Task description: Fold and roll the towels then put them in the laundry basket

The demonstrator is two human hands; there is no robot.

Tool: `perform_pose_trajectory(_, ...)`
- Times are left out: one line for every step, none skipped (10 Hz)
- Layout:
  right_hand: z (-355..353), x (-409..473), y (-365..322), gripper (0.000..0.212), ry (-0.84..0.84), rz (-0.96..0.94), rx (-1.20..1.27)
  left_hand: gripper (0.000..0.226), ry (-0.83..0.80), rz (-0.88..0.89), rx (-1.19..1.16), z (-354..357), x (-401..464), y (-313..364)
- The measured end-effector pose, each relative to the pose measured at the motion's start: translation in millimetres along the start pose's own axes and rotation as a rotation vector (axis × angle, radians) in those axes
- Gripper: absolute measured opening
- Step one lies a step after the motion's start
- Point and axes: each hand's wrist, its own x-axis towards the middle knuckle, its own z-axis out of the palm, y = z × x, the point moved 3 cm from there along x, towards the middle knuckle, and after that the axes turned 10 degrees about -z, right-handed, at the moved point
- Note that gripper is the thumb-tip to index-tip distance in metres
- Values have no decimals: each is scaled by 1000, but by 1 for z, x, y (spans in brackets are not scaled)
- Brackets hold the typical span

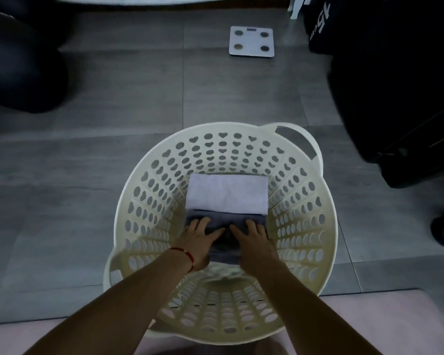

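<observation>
Grey cloth lies under both hands: the left hand and right hand rest palm-down on a dark grey towel, fingers straight and slightly spread, pressing rather than gripping. A red string bracelet circles the left wrist. The grey towel sits at the bottom of the laundry basket, touching a pale folded towel lying just beyond it; whether either is rolled cannot be confirmed in this dim light.

The basket is cream plastic, round, perforated with oval and heart-shaped holes, with a loop handle at the far right. It stands on a floor of large grey tiles. A pinkish mat lies nearest the camera. A white bathroom scale sits well beyond the basket. A dark bag at right bears white lettering, partly readable as "15".
</observation>
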Motion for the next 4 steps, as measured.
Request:
perform_pose_trajectory(-6, -7, -7, 81, 35, 13, 3, 78, 66, -5, -32, -4, -8, 5)
perform_pose_trajectory(-11, -12, -10, 74, 85, -8, 9, 70, 94, -5, -66, -10, -11, 6)
perform_pose_trajectory(-16, -21, -12, 67, 113, -26, 110, 67, 111, -14, -223, -18, -19, 9)
perform_pose_trajectory(-32, -32, -17, 50, 279, -52, 240, 55, 311, -17, -461, -39, -39, 14)
